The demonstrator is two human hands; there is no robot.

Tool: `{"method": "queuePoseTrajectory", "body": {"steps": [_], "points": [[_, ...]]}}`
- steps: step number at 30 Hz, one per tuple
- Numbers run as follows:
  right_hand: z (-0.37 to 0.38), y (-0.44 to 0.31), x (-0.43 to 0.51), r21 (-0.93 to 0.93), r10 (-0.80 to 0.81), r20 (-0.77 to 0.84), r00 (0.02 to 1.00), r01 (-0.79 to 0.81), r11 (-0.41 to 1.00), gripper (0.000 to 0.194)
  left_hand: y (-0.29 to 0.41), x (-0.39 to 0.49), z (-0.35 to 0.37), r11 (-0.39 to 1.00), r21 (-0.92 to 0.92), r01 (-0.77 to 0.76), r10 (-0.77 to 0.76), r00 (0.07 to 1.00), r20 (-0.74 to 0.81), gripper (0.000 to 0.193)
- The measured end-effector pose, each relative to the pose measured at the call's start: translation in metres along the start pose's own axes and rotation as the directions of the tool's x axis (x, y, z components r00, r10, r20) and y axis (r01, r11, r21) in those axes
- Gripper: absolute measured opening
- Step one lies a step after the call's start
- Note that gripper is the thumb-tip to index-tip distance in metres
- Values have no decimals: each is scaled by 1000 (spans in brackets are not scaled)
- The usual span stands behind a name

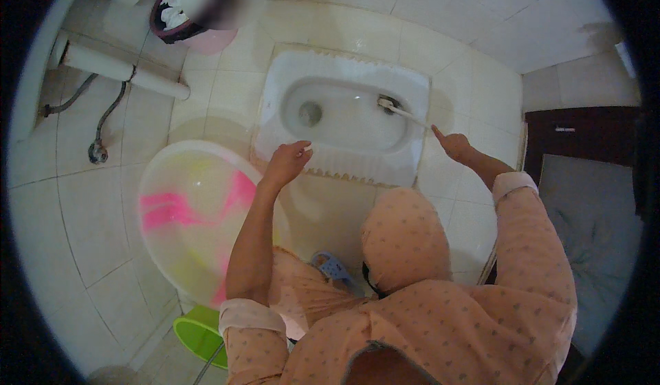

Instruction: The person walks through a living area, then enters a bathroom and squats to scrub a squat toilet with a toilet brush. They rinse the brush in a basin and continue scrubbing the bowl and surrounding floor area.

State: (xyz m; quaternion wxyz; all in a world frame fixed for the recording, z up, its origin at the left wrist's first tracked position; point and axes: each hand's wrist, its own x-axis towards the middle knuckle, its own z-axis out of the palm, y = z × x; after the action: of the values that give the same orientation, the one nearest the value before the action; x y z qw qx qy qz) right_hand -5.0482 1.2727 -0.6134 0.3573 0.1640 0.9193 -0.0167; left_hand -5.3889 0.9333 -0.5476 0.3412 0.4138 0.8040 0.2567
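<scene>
A white ceramic squat toilet [343, 166] is set in the tiled floor before me. My right hand [454, 145] is closed on the handle of a long-handled brush [410, 117], to the right of the toilet pan. The brush's head rests against the right end of the basin, at a dark spot there. The drain hole [311, 114] lies at the basin's left end. My left hand [293, 159] hovers near the toilet's lower left edge, fingers partly curled; whether it holds anything small cannot be told.
A large basin with pink and yellow patterns [172, 261] stands at the left, above a green plastic basin [193, 333]. A lined waste bin [214, 42] is at the upper left, near a white pipe [126, 73] and hoses. A dark-framed door [593, 130] stands at the right.
</scene>
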Motion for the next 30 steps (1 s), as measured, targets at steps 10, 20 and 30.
{"method": "queuePoseTrajectory", "body": {"steps": [10,20,30], "points": [[-21,26,-34,-39,-114,270,956,129,991,78,-18,-15,-62,990,-133,51,-71,985,-157,30],[-62,-150,98,226,-364,-70,929,370,901,60,-50,-40,-62,991,-109,82,-102,977,-187,29],[-81,-216,94,212,-443,-274,854,503,838,56,-80,-54,-77,971,-199,133,-186,943,-276,31]]}}
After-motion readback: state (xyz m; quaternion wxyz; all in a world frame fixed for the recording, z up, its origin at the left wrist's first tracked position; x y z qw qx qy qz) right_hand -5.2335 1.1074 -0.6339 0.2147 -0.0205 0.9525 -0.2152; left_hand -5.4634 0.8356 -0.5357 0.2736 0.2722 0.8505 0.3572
